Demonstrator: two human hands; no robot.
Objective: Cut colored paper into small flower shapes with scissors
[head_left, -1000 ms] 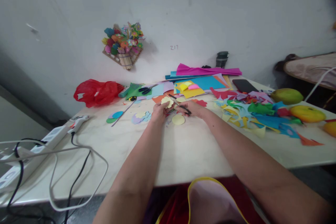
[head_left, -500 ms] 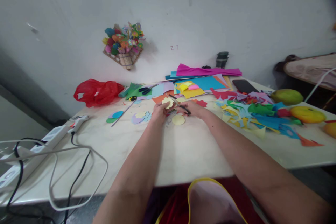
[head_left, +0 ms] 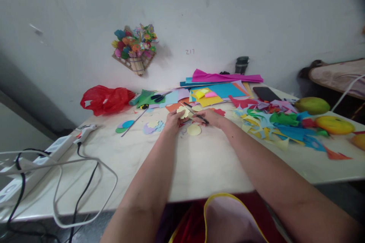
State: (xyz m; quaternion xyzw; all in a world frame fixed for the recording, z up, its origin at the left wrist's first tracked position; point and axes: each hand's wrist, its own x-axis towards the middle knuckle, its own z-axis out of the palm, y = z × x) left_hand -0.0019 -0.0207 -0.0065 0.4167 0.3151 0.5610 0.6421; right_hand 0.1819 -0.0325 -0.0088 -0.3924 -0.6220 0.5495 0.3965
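My left hand (head_left: 172,121) pinches a pale yellow paper flower with a scalloped edge (head_left: 182,112). In my right hand (head_left: 211,117) is a pair of scissors (head_left: 195,113), its blades apart and pointing up-left at the flower's right edge. Just below my hands a pale yellow paper circle (head_left: 194,130) lies flat on the table. To the left rest scalloped paper shapes (head_left: 154,127) in lilac, blue and cream, and farther left a blue and green pair of paper circles (head_left: 126,125) beside a thin purple strip.
Coloured paper sheets (head_left: 228,91) and dark-handled scissors (head_left: 157,98) lie at the back. Paper scraps (head_left: 273,121), a phone (head_left: 265,93) and mangoes (head_left: 334,124) occupy the right. A red plastic bag (head_left: 105,100) and power strips with cables (head_left: 54,150) are on the left.
The scissors and the paper flower have shifted very slightly against each other at the cutting edge. Both hands stay in nearly the same place, and the other things have not moved.
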